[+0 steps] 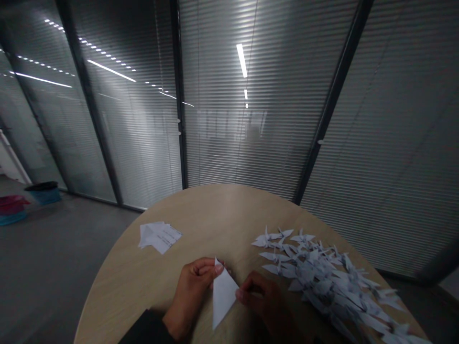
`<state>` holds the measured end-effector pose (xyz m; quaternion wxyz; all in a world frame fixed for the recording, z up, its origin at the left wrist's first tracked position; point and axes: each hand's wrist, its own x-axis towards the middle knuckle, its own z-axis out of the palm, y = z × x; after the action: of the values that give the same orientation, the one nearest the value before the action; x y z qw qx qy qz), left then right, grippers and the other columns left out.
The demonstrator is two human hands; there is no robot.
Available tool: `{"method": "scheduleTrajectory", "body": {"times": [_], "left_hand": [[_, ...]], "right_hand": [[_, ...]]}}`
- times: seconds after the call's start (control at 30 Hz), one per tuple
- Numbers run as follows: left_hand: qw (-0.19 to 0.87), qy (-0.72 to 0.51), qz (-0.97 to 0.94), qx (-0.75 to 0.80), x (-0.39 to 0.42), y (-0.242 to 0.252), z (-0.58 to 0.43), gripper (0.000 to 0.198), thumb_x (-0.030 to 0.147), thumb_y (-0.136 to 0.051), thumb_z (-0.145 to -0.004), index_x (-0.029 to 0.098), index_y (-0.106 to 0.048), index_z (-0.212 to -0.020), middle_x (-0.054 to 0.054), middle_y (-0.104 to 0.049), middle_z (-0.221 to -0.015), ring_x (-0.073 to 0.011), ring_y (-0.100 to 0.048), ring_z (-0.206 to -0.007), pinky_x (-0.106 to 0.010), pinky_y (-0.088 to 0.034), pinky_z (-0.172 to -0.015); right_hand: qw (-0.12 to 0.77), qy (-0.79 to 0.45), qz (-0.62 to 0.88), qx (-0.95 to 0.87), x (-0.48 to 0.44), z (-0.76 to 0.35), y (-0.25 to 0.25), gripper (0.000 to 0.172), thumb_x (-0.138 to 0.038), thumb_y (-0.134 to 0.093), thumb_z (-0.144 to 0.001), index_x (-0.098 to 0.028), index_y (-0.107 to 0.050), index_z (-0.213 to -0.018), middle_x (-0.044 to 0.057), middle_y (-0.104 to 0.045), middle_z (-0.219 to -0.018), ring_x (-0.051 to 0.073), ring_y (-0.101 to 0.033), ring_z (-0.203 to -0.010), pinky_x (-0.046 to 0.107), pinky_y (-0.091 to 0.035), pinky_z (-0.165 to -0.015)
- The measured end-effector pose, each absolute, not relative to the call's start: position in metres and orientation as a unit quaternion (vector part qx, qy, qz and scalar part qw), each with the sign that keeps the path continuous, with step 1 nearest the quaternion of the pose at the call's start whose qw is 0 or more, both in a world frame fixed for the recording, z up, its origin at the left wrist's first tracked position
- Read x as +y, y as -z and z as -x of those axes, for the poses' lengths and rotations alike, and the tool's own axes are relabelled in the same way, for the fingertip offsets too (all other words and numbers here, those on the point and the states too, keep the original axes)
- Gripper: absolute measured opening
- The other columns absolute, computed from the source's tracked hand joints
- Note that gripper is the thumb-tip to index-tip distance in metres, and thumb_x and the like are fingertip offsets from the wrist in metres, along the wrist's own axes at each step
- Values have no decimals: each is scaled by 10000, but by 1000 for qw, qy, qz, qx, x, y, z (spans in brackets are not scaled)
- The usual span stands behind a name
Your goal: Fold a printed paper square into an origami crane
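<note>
A folded piece of white paper, roughly kite-shaped with a long lower point, is held between my hands above the table. My left hand pinches its upper corner between thumb and fingers. At the paper's right corner, my right hand has its thumb and finger closed on the edge. To the right lies a large spread of folded paper cranes, their wings and necks overlapping. A small stack of white paper sheets, some with printed lines, rests to the left beyond my left hand.
The round wooden table has its far edge close to a glass partition with blinds. On the floor at the far left stand a blue bin with a black liner and a bin with a pink liner.
</note>
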<state>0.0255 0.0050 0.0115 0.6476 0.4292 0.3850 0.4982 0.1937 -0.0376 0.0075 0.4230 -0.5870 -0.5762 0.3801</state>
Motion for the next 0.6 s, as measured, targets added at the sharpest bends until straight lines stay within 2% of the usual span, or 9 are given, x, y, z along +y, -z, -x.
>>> {"method": "scheduleTrajectory", "body": {"times": [0.17,0.4,0.6], "left_hand": [[643,-504,-431,382,4,-12,-27,349,420,-855,-515,126,-722,-650,-50,-704,-583,-108,-554,-483,-201,-383,-481],[637,-517,-411,398,4,-20,-27,373,422,-877,-450,133,-711,-617,-76,-726,-594,-146,-616,-526,-220,-448,-520],[624,-533,-413,396,-1,-23,-26,378,452,-857,-485,132,-703,-613,-63,-713,-574,-125,-586,-503,-198,-407,-484]], "right_hand": [[430,-367,578,-588,-38,-195,-7,178,-352,-618,-633,-192,-571,-571,-15,-599,-605,160,-543,-633,268,-379,-621],[402,-387,590,-584,-39,-193,-16,162,-342,-619,-600,-189,-573,-572,-6,-590,-620,174,-550,-658,274,-380,-638],[403,-391,584,-587,-39,-193,-15,176,-361,-600,-623,-193,-558,-594,-2,-592,-640,183,-550,-683,283,-375,-663]]}}
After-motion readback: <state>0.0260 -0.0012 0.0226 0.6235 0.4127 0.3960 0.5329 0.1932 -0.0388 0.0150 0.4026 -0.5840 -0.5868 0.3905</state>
